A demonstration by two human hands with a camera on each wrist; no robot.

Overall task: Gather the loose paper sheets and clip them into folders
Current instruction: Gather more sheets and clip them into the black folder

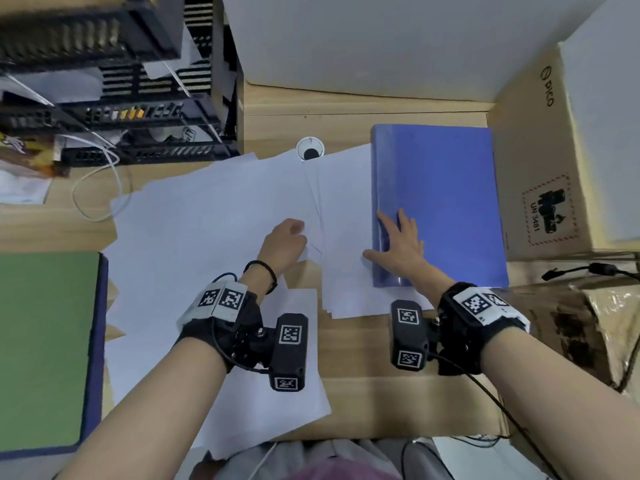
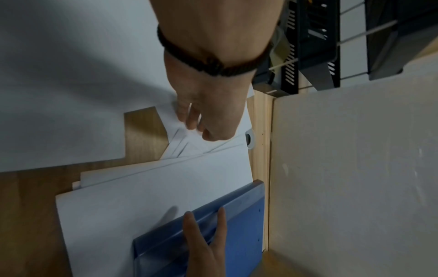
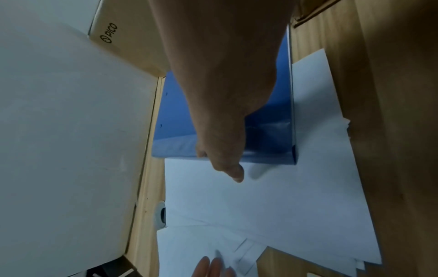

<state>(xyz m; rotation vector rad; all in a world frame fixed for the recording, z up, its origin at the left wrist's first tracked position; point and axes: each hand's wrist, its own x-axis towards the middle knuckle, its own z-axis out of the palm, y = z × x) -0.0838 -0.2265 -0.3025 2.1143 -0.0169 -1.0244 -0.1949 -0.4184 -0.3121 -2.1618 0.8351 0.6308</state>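
From the head view I see the whole table (image 1: 381,403) with white paper sheets (image 1: 214,209) spread over the middle of the picture and a blue folder (image 1: 440,188) at the right, closed and flat. This view also shows a green pad (image 1: 41,348) at the lower left, black trays (image 1: 114,81) at the upper left and a brown box (image 1: 540,161) at the far right. The wrist views do not show the green pad.

My left hand (image 1: 285,244) sits on the sheets in the middle, with its fingers bent down onto the paper. In the left wrist view my fingers (image 2: 192,120) are curled on a few fanned paper corners, but I cannot tell if they pinch a sheet or just press it.

My right hand (image 1: 398,244) lies flat with straight, spread fingers on the left edge of the folder, and my thumb reaches out over the paper beside it. The right wrist view shows my thumb (image 3: 234,172) past the folder's edge, but the other fingers are hidden behind my hand.

The folder lies on top of some sheets, and their edges stick out under it at the bottom.
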